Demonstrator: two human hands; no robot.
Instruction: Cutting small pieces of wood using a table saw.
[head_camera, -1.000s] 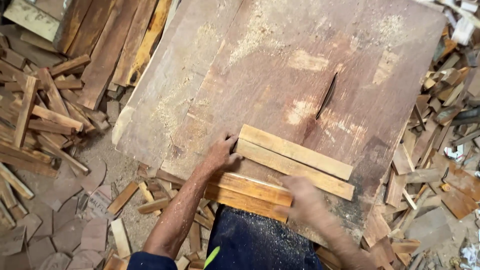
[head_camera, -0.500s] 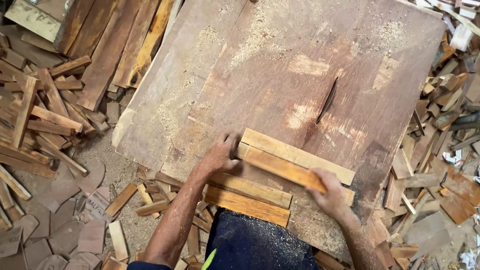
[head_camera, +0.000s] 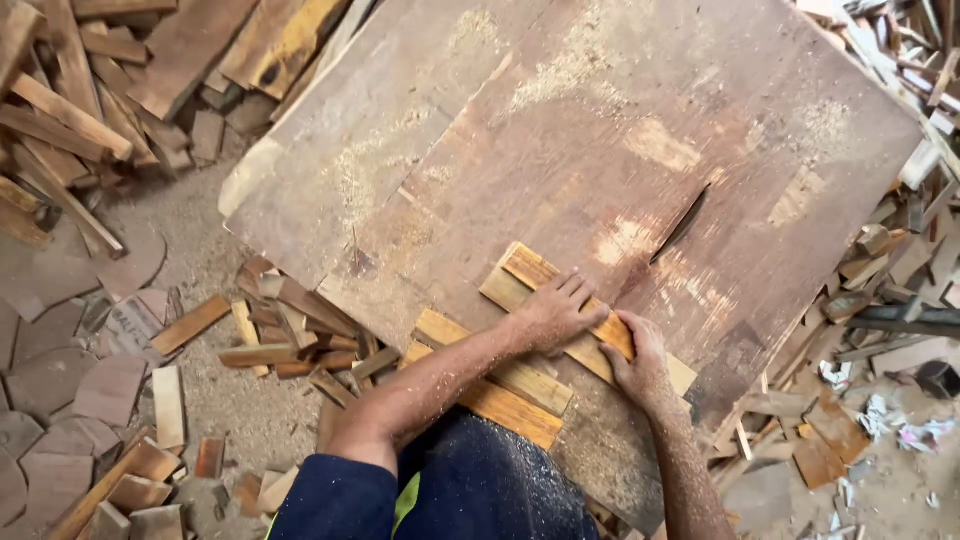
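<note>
Pressing a strip (head_camera: 560, 300) of orange wood flat on the counter (head_camera: 560, 130), we have it pointed at the saw slot (head_camera: 682, 224), its far end close beside the slot but not yet in it, so we judge no cut has begun on this piece. Our left hand (head_camera: 558, 312) lies on top of the strip nearer the slot, fingers (head_camera: 583, 291) spread and flat; our right hand (head_camera: 640, 362) grips the strip's near end, farther from the slot, fingers curled around its edge. Counting near the slot, we see one strip in hand, one paler strip (head_camera: 500, 290) under or beside it, touching, and two more strips (head_camera: 490, 385) farther back at the counter's near edge, so four in all, though overlaps may hide another. Two hands, one slot, one counter. All four strips look whole and uncut, so the work on them seems to lie ahead. Offcuts (head_camera: 290, 330) lie heaped on the floor (head_camera: 200, 240) well away from the slot on the left and right, too many and too tangled for us to count.
</note>
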